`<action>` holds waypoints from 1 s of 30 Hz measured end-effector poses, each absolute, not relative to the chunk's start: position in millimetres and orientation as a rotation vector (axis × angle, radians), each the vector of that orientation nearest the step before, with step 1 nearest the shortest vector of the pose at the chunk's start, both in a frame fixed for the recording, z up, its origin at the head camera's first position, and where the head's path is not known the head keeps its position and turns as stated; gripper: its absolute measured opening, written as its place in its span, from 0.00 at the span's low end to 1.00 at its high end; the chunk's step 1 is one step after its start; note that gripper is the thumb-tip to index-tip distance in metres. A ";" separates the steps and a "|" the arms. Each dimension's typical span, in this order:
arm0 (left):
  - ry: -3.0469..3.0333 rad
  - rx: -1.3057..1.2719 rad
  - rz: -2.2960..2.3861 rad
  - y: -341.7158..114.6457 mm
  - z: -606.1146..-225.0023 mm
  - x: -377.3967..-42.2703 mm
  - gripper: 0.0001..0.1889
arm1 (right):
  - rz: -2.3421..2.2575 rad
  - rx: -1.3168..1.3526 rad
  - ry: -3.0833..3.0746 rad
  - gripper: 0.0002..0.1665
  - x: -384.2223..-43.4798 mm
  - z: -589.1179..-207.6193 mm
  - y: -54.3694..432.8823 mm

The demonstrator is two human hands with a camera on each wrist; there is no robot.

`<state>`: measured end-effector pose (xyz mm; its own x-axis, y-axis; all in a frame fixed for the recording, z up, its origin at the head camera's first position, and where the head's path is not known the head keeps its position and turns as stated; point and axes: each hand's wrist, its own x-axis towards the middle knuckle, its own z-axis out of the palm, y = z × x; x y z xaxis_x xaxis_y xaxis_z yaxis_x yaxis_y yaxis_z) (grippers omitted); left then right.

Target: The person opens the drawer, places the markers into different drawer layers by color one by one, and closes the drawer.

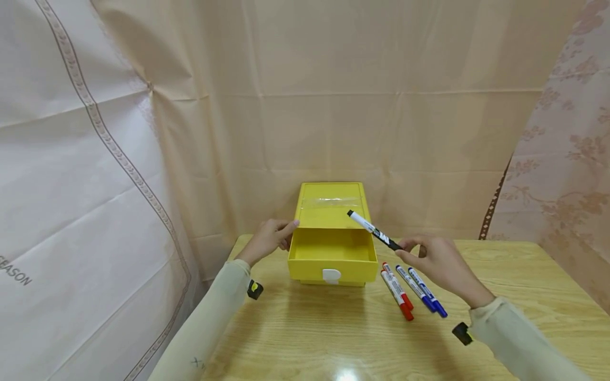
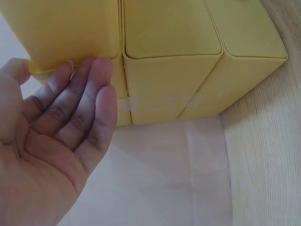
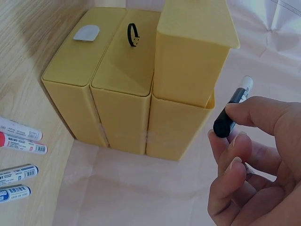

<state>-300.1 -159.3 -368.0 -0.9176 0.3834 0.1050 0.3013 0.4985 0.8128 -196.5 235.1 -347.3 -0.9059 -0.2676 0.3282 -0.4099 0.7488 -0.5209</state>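
The black marker (image 1: 374,229) lies just right of the open upper drawer (image 1: 310,269), nearer to the right hand (image 1: 436,259), its long axis running from the fingers toward the far left; height above the drawer rim cannot be told. The right thumb and fingers are closed in a light pinch on the marker's black end; the left hand (image 1: 271,236), fingers loosely bent and gripping nothing, touches the left side of the yellow cabinet (image 1: 333,190).

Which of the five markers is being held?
The black marker, pinched in the right hand; the two red markers and two blue markers lie on the table.
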 end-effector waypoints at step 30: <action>2.658 0.592 1.402 -158.5 -366.0 -298.6 0.27 | 0.888 0.656 -2.717 0.09 -202.2 -342.0 208.4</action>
<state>-298.6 -158.5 -366.0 -0.9223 0.3710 0.1078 0.2985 0.5070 0.8086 -202.2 208.4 -342.0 -0.8794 -0.3470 0.3258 -0.4725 0.7200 -0.5084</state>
